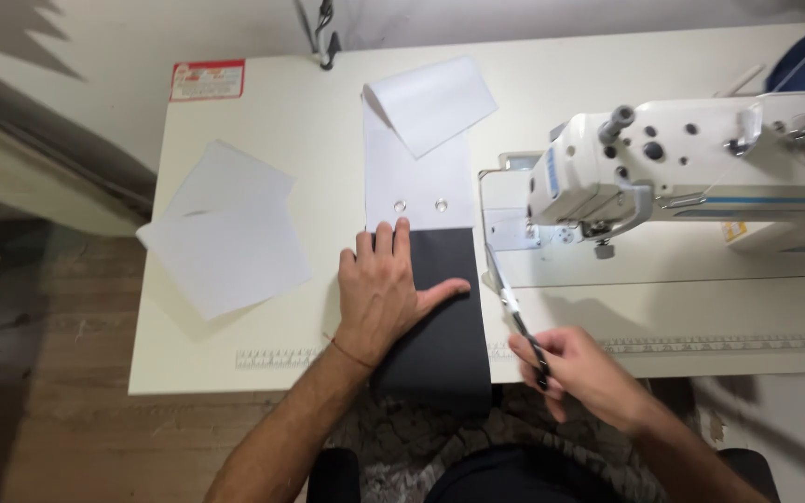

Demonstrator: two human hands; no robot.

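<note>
Head view shows the right hand (578, 371) closed around scissors (514, 312), blades pointing toward the sewing machine (691, 172). Just left, the left hand (386, 291) lies flat and open on a dark fabric strip (442, 321) joined to white fabric (418, 182) with two metal eyelets (420, 204), on the white table (263, 102).

We saw a cream worktable (263, 368) w/ a ruler strip along its front edge. Lying on it: two loose white sheets (221, 233) overlapping at left, a red-and-white sticker (207, 79) at the back-left corner, and in the middle a long strip, white (418, 177) w/ two metal eyelets (420, 205), then dark grey (440, 317), overhanging the front. A white sewing machine (701, 177) stood at right.
</note>
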